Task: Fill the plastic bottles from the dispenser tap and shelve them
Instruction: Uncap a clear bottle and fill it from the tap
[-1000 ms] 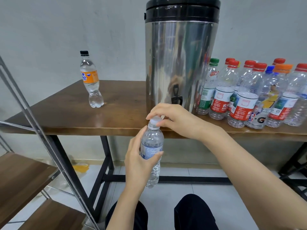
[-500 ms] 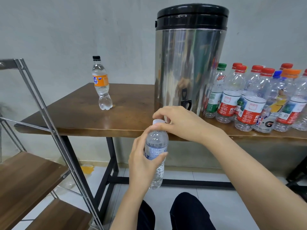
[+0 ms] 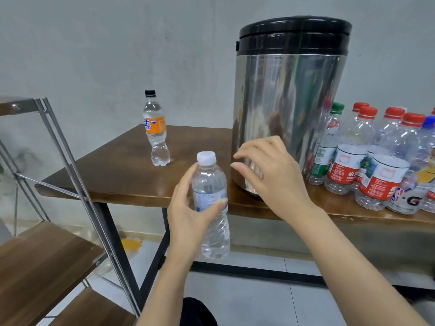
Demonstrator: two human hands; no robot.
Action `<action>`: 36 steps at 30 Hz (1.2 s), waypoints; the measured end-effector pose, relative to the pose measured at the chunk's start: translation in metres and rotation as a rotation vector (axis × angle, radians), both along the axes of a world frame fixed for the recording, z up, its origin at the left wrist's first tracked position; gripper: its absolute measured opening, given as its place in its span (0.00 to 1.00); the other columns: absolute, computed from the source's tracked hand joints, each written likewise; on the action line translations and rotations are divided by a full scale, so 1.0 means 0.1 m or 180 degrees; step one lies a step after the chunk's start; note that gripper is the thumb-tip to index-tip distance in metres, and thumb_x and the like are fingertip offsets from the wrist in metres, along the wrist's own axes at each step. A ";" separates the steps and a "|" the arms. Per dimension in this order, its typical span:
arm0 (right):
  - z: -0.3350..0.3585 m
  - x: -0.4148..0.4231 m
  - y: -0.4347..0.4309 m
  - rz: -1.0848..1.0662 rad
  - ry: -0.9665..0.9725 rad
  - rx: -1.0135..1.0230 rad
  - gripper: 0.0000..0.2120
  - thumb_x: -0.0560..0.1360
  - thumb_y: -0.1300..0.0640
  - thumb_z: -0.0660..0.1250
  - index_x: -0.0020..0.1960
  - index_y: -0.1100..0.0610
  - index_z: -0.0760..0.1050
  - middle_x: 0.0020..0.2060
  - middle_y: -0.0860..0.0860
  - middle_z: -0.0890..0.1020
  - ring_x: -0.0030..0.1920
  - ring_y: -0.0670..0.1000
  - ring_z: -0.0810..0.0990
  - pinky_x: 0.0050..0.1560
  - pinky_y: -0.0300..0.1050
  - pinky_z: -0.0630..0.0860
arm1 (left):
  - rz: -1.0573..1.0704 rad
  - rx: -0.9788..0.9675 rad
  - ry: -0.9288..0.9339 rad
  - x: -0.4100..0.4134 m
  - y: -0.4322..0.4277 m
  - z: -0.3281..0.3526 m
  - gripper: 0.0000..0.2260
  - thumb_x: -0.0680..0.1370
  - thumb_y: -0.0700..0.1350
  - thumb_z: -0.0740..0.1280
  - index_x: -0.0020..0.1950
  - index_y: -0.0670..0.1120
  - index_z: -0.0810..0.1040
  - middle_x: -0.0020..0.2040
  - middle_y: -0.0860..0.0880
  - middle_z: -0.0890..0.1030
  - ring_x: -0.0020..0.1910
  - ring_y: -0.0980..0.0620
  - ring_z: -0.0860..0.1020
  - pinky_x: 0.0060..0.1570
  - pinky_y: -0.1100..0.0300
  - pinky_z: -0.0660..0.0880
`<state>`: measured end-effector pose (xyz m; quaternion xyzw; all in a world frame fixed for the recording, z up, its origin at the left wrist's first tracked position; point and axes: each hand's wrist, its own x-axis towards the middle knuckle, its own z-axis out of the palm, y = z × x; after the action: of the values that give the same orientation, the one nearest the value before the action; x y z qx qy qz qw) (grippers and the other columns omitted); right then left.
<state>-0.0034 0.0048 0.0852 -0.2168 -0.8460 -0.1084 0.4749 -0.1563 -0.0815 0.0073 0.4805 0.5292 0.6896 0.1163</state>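
**Capped bottle in the left hand, right hand loose beside it**

From my end, the small clear bottle (image 3: 209,180) stands upright with its white cap (image 3: 206,158) on, and it looks full of clear water almost to the neck. The left hand (image 3: 188,215) grips it round the labelled middle, thumb across the front and fingers wrapped behind. The bottle is held in the air just in front of the worktop (image 3: 117,175) edge, left of the dispenser (image 3: 289,109).

The right hand (image 3: 270,175) holds nothing. Its fingers are loosely curved and spread, fingertips just to the right of the cap but apart from it. It covers the lower front of the steel dispenser, so I cannot see the tap. The dispenser's black lid (image 3: 294,34) is on.

Further back on the worktop an orange-labelled bottle (image 3: 156,132) with a black cap stands alone, holding clear liquid. To the right of the dispenser is a crowd of capped bottles (image 3: 376,161), red, green and blue tops; they look empty, though I cannot be sure. The wooden shelf (image 3: 35,255) stands at the left.
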 end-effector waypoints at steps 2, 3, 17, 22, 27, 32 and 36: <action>-0.07 0.02 0.13 -0.0233 0.0232 0.0236 0.08 0.79 0.53 0.67 0.50 0.57 0.81 0.48 0.49 0.82 0.51 0.52 0.74 0.48 0.45 0.73 | 0.0079 0.0165 -0.0059 -0.19 0.12 0.24 0.37 0.66 0.41 0.81 0.71 0.59 0.71 0.67 0.55 0.76 0.66 0.53 0.76 0.64 0.46 0.75; -0.11 0.02 0.19 -0.0372 0.0259 0.0282 0.07 0.79 0.55 0.67 0.50 0.57 0.81 0.47 0.49 0.82 0.51 0.53 0.75 0.47 0.46 0.72 | 0.0167 0.0222 -0.0045 -0.29 0.20 0.35 0.37 0.65 0.43 0.81 0.71 0.58 0.71 0.67 0.55 0.76 0.66 0.53 0.76 0.64 0.46 0.75; -0.30 -0.12 0.49 -0.1016 0.0114 0.0842 0.10 0.81 0.54 0.64 0.46 0.54 0.83 0.41 0.49 0.84 0.43 0.52 0.79 0.46 0.46 0.69 | 0.1283 -0.0408 0.0521 -1.17 1.67 0.66 0.36 0.72 0.43 0.76 0.76 0.54 0.65 0.70 0.49 0.69 0.63 0.55 0.70 0.54 0.64 0.63; -0.32 -0.14 0.51 -0.1051 0.0175 0.0927 0.11 0.81 0.53 0.63 0.45 0.54 0.83 0.39 0.49 0.84 0.41 0.51 0.79 0.46 0.45 0.69 | 0.1398 -0.0440 0.0625 -1.31 1.92 0.55 0.37 0.73 0.44 0.76 0.78 0.50 0.62 0.71 0.44 0.67 0.68 0.44 0.70 0.61 0.53 0.68; -0.33 -0.14 0.50 -0.1034 0.0267 0.0971 0.12 0.81 0.54 0.64 0.44 0.54 0.83 0.37 0.48 0.83 0.39 0.50 0.78 0.45 0.44 0.68 | 0.1448 -0.0457 0.0790 -1.28 1.99 0.49 0.39 0.76 0.43 0.73 0.80 0.48 0.54 0.75 0.42 0.62 0.70 0.43 0.67 0.60 0.51 0.67; -0.31 -0.12 0.48 -0.1038 0.0119 0.0882 0.13 0.81 0.53 0.62 0.44 0.54 0.82 0.37 0.49 0.83 0.40 0.51 0.77 0.45 0.46 0.69 | 0.1266 -0.0912 0.0405 -1.29 1.97 0.41 0.45 0.75 0.38 0.74 0.81 0.42 0.46 0.80 0.43 0.56 0.78 0.44 0.58 0.73 0.53 0.58; -0.29 -0.06 0.43 -0.0813 0.0014 0.0623 0.12 0.81 0.53 0.61 0.49 0.54 0.83 0.43 0.49 0.84 0.46 0.51 0.78 0.48 0.45 0.70 | 0.1389 -0.1169 0.0559 -1.08 1.73 0.30 0.37 0.75 0.41 0.74 0.78 0.40 0.57 0.76 0.41 0.63 0.75 0.40 0.62 0.73 0.48 0.62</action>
<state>-0.0092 0.0482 0.0565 -0.2756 -0.7959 -0.2493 0.4779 -0.2645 0.0917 0.0371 0.3842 0.7439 0.5468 0.0040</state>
